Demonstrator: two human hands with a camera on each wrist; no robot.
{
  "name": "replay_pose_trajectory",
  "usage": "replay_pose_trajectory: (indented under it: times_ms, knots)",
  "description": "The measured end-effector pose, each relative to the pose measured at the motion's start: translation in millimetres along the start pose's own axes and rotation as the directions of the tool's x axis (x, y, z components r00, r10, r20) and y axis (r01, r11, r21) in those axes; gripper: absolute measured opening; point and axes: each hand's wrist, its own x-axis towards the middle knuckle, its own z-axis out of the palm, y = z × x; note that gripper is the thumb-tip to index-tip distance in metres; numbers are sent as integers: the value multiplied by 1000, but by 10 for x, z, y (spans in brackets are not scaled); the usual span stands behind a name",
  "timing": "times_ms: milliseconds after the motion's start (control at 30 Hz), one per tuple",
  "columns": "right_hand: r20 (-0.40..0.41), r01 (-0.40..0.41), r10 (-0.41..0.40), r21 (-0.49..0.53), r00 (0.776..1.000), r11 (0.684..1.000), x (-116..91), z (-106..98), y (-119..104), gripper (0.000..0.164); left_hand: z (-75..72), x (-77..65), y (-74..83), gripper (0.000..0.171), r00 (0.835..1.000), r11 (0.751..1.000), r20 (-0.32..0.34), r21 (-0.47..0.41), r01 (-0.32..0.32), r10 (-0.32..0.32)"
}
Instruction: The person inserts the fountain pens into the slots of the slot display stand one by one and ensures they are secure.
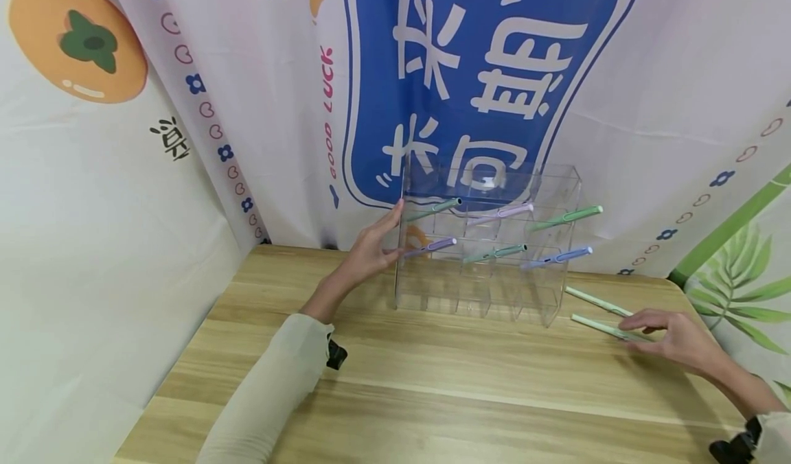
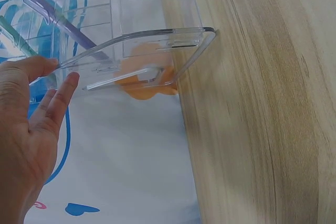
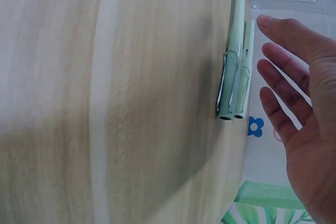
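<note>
A clear acrylic rack (image 1: 472, 305) with open compartments stands upright at the back of the table. My left hand (image 1: 371, 248) holds its left side panel, the thumb at the front edge and fingers along the outside. Capped pens slope out of its compartments: teal (image 1: 445, 206), lilac (image 1: 514, 211) and green (image 1: 575, 217) above, purple (image 1: 435, 246), dark teal (image 1: 502, 252) and blue (image 1: 565, 256) below. Right of the rack, two pale green pens (image 3: 237, 30) lie side by side on the table. Over their clip ends hovers my right hand (image 1: 680, 340), fingers apart and loosely bent.
The wooden table (image 1: 395, 395) meets a printed cloth (image 1: 290, 141) hanging right behind the rack. White cloth (image 1: 123, 258) also hangs along the left side. At the right, leaf-printed cloth (image 1: 741, 272) borders the table's corner.
</note>
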Motion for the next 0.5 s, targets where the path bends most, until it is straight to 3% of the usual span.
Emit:
replay_pose_trajectory:
  times_ms: [200, 500]
  knots:
    - [18, -92, 92, 32, 996, 995, -56, -5, 29, 37, -1, -2, 3, 99, 1000, 1000, -3, 1, -8, 8]
    - [36, -142, 142, 2, 989, 990, -106, 6, 68, 34, 7, 2, -6, 99, 1000, 1000, 9, -16, 22, -22]
